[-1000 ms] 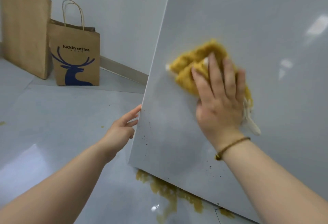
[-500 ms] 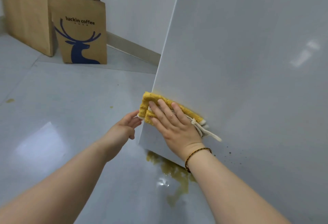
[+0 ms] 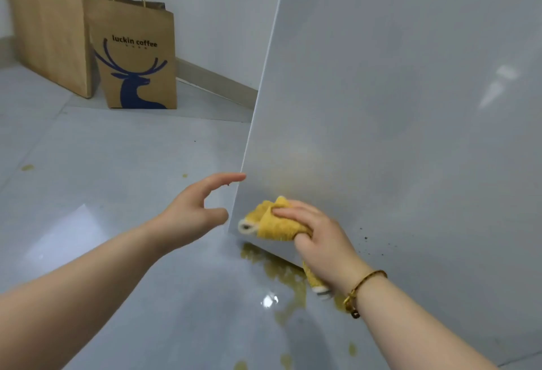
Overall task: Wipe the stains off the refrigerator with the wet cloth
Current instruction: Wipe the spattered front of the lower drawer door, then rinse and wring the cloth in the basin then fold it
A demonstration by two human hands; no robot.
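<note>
Your right hand has its fingers curled round the bunched yellow cloth and holds it against the bottom corner of the grey refrigerator side; a tail of cloth hangs below your wrist, beside the bracelet. Your left hand is spread and holds nothing, its forefinger at the refrigerator's edge just above the cloth; contact is unclear. Dark specks dot the panel just right of your right hand. A yellow spill lies on the floor under that hand. Well beyond your left hand stand a luckin coffee bag and a plain paper bag.
</note>
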